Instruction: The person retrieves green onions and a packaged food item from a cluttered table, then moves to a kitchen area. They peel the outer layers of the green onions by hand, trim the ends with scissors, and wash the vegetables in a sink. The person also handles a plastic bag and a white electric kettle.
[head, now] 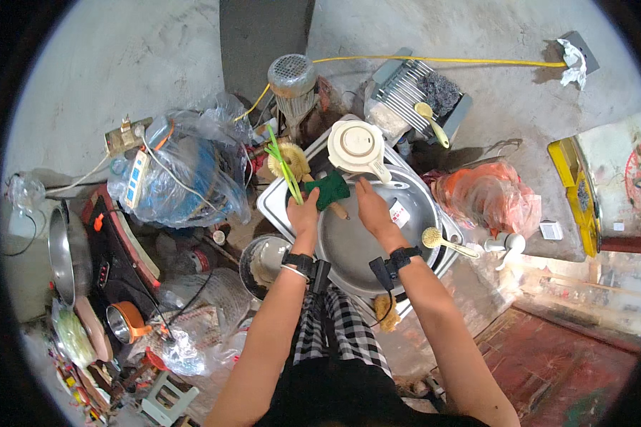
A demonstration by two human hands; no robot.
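Note:
My left hand (303, 214) grips a dark green scouring pad (328, 189) above the far left rim of a large metal basin (347, 251). Bright green strips (284, 168) rise from beside its fingers; I cannot tell whether it holds them too. Just right of the pad, my right hand (376, 211) is extended over the basin with nothing in it. A round bristle brush (289, 160) lies beyond the left hand, and a wooden handle (339, 211) shows below the pad. A label with writing (399, 214) is inside the basin, which rests on a white sink (271, 202).
A cream plastic vessel (355, 141) stands at the far rim, a cream-handled brush (435, 238) on the right rim. A metal pot (264, 261) sits left. Behind are an electric motor (294, 85) and a dish rack (411, 96). Orange bags (489, 195) lie right.

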